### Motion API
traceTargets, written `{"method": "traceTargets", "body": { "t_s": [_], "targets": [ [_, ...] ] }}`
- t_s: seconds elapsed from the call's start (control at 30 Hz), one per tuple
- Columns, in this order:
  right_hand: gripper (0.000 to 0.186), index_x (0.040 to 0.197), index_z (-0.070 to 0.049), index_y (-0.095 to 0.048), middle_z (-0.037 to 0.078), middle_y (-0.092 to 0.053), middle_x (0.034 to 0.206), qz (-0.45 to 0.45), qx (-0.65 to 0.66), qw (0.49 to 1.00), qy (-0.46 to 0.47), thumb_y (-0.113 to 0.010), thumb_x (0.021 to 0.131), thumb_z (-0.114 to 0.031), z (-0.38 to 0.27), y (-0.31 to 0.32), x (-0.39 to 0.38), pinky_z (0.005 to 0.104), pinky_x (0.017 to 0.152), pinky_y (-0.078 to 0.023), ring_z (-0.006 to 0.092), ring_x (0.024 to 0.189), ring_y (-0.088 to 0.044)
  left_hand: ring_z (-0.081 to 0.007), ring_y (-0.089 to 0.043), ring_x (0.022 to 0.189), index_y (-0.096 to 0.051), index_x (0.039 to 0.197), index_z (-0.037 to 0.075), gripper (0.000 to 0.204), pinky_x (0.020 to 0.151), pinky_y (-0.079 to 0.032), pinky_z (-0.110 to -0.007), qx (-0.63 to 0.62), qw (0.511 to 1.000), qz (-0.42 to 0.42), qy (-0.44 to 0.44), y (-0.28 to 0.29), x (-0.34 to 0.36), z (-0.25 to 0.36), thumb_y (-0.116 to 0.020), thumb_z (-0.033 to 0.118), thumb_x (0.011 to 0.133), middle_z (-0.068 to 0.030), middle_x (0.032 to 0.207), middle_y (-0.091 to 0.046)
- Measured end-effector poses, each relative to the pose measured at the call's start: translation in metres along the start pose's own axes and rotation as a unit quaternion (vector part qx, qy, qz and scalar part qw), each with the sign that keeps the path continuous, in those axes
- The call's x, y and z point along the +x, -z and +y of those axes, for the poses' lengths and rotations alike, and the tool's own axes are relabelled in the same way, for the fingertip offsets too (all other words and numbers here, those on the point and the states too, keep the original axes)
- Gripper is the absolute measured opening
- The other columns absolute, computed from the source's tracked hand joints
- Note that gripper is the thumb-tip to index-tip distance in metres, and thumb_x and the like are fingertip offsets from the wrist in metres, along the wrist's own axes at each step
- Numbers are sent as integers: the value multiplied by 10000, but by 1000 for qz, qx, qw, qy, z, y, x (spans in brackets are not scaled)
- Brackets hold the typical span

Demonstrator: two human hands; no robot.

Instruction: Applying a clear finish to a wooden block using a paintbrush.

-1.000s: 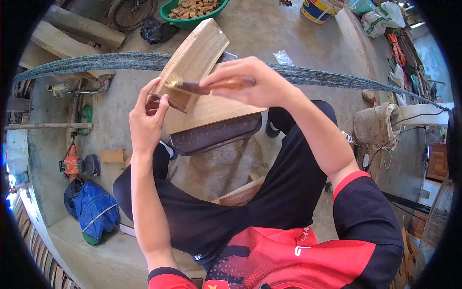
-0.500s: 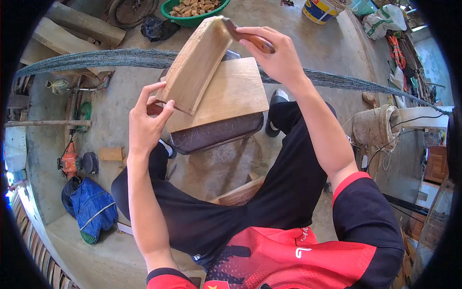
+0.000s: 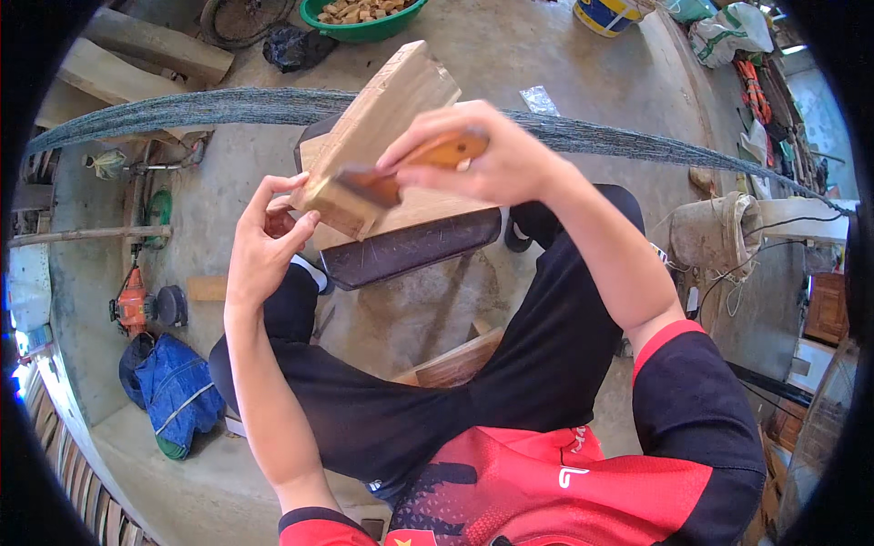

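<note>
My left hand [image 3: 265,232] pinches the near left corner of a pale wooden piece [image 3: 393,114], a long block with a recessed face and lines marked along one side. It is held tilted above a flat wooden board [image 3: 428,207], which lies on a dark stool [image 3: 414,250] between my legs. In my right hand [image 3: 482,155] is a paintbrush [image 3: 446,150] with an orange-brown wooden handle, pierced near its end. Its dark head, blurred by motion, meets the near end of the wooden piece close to my left fingers.
A grey-blue hammock [image 3: 209,107] stretches across beyond the stool. Farther off stand a green basin of wood chunks [image 3: 364,29] and a bucket [image 3: 604,16]. Left are an orange motor tool [image 3: 133,305] and blue cloth [image 3: 180,387]; a wood offcut [image 3: 455,359] lies between my legs.
My right hand has brought the paintbrush from the wooden piece's far end to its near end. The piece has tipped a little, and my left hand has shifted slightly left and down.
</note>
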State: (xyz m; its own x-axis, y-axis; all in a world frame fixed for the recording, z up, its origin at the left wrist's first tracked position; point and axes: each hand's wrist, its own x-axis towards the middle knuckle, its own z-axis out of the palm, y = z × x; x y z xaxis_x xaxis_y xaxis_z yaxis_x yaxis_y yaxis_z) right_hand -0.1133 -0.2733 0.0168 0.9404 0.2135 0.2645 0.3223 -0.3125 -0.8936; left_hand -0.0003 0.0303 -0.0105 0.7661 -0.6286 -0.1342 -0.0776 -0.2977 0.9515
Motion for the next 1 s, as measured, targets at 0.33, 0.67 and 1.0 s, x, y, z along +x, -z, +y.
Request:
{"method": "traceTargets", "body": {
  "t_s": [0.33,0.67,1.0],
  "targets": [
    [166,1166,-116,-792,60,-768,842,283,-186,941,-17,-743,1014,-164,44,53,-7,275,660,-550,76,725,-660,-14,-474,659,-638,1331,98,397,596,-387,-205,21,1000,2,2,-4,1,-4,-785,126,963,13,897,-666],
    [176,1133,-148,-775,134,-787,914,77,-159,982,65,-757,960,-179,-10,-23,-9,402,726,-596,310,831,-776,-10,-457,670,-642,1345,95,406,602,-377,-202,36,999,10,-1,-2,0,-7,-771,104,960,10,926,-689],
    [195,1175,-115,-767,92,-808,953,73,11,997,25,-742,982,-107,-7,-17,-9,321,775,-592,191,846,-773,-11,-451,675,-626,1406,124,477,602,-383,-202,39,999,-9,1,0,-1,-3,-793,124,960,3,967,-699]
  ]
}}
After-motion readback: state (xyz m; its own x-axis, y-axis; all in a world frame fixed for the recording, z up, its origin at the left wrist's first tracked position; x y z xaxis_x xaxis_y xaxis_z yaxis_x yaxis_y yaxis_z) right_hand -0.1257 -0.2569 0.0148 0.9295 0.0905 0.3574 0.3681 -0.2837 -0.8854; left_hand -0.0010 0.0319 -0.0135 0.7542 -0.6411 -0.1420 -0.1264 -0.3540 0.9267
